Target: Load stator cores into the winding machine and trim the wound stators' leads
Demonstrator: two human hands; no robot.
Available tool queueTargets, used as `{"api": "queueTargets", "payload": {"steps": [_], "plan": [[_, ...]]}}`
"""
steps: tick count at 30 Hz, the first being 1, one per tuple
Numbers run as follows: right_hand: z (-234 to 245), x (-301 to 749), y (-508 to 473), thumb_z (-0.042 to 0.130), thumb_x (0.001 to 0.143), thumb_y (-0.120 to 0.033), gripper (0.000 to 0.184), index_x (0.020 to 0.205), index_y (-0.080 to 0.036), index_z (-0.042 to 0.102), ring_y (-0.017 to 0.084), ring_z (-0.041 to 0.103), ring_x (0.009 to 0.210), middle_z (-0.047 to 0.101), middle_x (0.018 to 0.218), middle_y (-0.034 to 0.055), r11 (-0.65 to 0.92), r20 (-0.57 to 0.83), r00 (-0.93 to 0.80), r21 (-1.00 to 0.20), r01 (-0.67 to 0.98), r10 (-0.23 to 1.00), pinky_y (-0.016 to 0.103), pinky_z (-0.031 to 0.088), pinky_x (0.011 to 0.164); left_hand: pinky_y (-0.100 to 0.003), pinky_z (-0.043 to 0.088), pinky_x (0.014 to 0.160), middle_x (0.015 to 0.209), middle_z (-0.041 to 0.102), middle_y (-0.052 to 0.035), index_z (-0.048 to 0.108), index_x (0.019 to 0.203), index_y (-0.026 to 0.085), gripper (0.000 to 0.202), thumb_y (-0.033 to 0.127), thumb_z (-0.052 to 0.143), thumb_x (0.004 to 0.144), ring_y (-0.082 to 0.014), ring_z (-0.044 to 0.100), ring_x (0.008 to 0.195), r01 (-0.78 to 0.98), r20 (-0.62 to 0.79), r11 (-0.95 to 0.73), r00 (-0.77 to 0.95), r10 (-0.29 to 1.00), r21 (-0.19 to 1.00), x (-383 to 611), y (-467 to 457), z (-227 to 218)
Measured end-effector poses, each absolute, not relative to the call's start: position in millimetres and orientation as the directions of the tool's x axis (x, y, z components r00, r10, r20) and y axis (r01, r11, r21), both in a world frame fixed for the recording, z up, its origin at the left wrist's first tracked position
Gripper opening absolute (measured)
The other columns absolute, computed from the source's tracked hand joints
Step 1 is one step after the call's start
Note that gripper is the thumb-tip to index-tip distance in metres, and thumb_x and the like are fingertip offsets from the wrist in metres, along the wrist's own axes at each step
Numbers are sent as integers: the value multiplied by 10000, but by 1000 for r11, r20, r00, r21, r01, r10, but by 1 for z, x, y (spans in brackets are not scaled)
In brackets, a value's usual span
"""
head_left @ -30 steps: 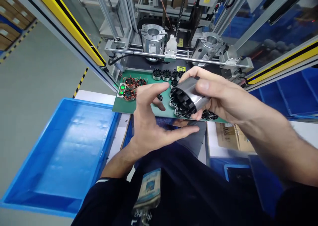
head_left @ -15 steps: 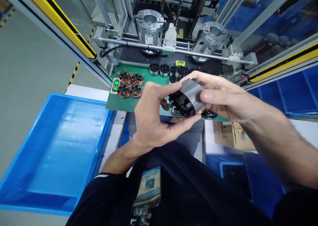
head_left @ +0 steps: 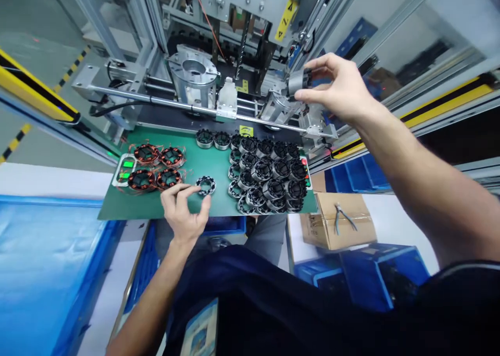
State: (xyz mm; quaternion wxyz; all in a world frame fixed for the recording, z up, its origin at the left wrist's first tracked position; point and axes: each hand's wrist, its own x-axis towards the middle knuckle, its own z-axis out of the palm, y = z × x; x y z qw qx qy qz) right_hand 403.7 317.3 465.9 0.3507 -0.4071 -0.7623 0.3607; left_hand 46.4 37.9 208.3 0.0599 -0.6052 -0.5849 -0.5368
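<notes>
In my right hand [head_left: 338, 87], raised over the right side of the machine, is an unwound motor stator core [head_left: 299, 83], a silver ring with black toothed ends. Fingers and thumb grip its opposite sides above the right metal cylinder fixture [head_left: 278, 108]. My left hand [head_left: 184, 210] is low over the front of the green mat [head_left: 211, 163], thumb and fingers apart. Its fingertips are at the near left edge of a single stator core [head_left: 205, 186] lying flat on the mat; whether they touch it is hard to tell.
More bare stator cores [head_left: 262, 169] are grouped and partly stacked on the mat's right. Several copper-wound stators [head_left: 171, 157] lie at its left. A metal rail [head_left: 156, 101] crosses before the left cylinder fixture [head_left: 194, 77]. Pliers [head_left: 344, 219] rest on a carton [head_left: 361, 231] at right.
My hands have separated. The right one moved up and right with a stator core to the machine; the left moved down and left to the mat, beside a single core. The view shifted.
</notes>
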Motion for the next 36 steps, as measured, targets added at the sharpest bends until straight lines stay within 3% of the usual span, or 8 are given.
{"api": "queueTargets", "payload": {"steps": [4, 9, 12, 17, 25, 30, 33, 36], "plan": [[439, 431, 406, 1143, 601, -661, 789, 1195, -316, 756, 261, 663, 1187, 885, 1129, 20, 473, 329, -341, -564, 677, 880, 556, 529, 1270, -462, 579, 1057, 1263, 732, -180, 785, 1177, 174, 274, 293, 918, 969, -326, 705, 1186, 844, 796, -302, -216, 566, 444, 48, 53, 167], [420, 430, 426, 1080, 650, -638, 767, 1257, -261, 800, 400, 793, 1161, 848, 1292, 136, 394, 204, -340, -367, 843, 918, 665, 657, 1136, -461, 562, 1029, 1188, 762, -176, 790, 1127, 165, 237, 266, 919, 956, -325, 715, 1107, 858, 805, -288, -212, 554, 425, 45, 53, 164], [422, 429, 426, 1097, 639, -637, 770, 1258, -267, 826, 465, 803, 1244, 853, 1302, 132, 463, 155, -436, -332, 822, 886, 704, 670, 1134, -466, 562, 1015, 1153, 772, -175, 789, 1109, 162, 232, 244, 926, 941, -331, 724, 1090, 856, 802, -287, -216, 557, 430, 44, 52, 163], [437, 430, 444, 1124, 613, -659, 801, 1290, -310, 877, 465, 816, 1216, 866, 1353, 110, 487, 1, -508, -285, 825, 861, 727, 638, 1191, -471, 575, 981, 1115, 786, -148, 777, 1103, 194, 231, 231, 921, 928, -328, 731, 1057, 863, 804, -290, -198, 560, 414, 44, 52, 161], [459, 420, 469, 1180, 593, -631, 893, 1350, -283, 859, 276, 761, 1054, 888, 1253, 57, 468, -238, -514, -223, 855, 824, 553, 592, 1130, -455, 577, 975, 1075, 800, -118, 772, 1090, 216, 215, 224, 904, 921, -295, 748, 1019, 868, 789, -266, -202, 581, 419, 46, 51, 163], [455, 424, 477, 1174, 462, -706, 917, 1217, -306, 841, 167, 640, 992, 853, 960, -82, 455, -205, -541, -350, 819, 816, 515, 487, 1238, -483, 572, 967, 1067, 808, -107, 766, 1094, 242, 206, 239, 875, 919, -307, 768, 1019, 862, 763, -244, -221, 607, 443, 47, 50, 162], [454, 421, 477, 1174, 319, -713, 850, 1032, -419, 817, 230, 670, 1044, 809, 829, -116, 486, -165, -564, -352, 800, 809, 548, 502, 1258, -481, 561, 952, 1059, 801, -109, 757, 1102, 242, 228, 219, 885, 915, -307, 754, 1015, 855, 761, -262, -211, 613, 448, 48, 50, 163], [456, 417, 475, 1184, 315, -690, 794, 995, -494, 823, 331, 735, 1116, 799, 795, -89, 486, -195, -550, -297, 822, 812, 633, 517, 1281, -484, 561, 945, 1051, 795, -104, 755, 1100, 245, 224, 216, 881, 917, -304, 754, 1002, 854, 761, -263, -211, 614, 449, 48, 50, 164]]}}
